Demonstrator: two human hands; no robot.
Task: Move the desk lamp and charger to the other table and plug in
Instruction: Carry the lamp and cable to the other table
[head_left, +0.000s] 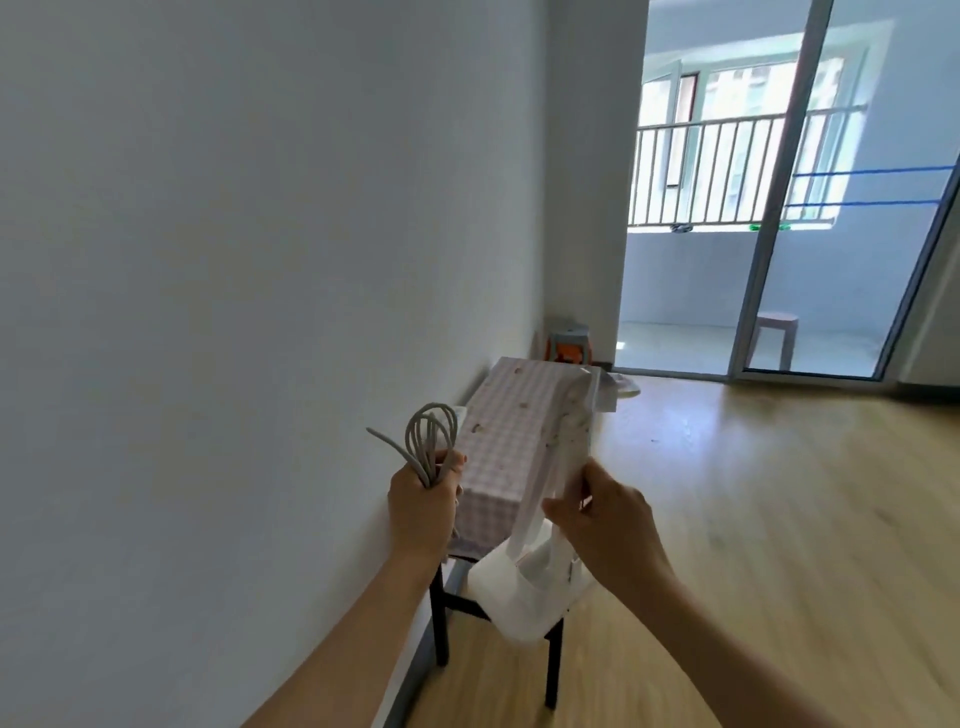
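Note:
My left hand (423, 499) grips a coiled grey charger cable (428, 436), its loops sticking up above my fist. My right hand (608, 512) holds the white desk lamp (535, 582) by its arm; the round base hangs low toward me and the long head reaches up and away over the table. Ahead stands a narrow table (511, 426) with a pink checked cloth and dark legs, set against the white wall. Both hands hover in the air at its near end.
The white wall (234, 260) runs along the left. Wooden floor (779, 519) spreads to the right. Stacked stools (569, 345) stand beyond the table. A glass sliding door (769, 208) leads to a balcony with a pink stool (774, 338).

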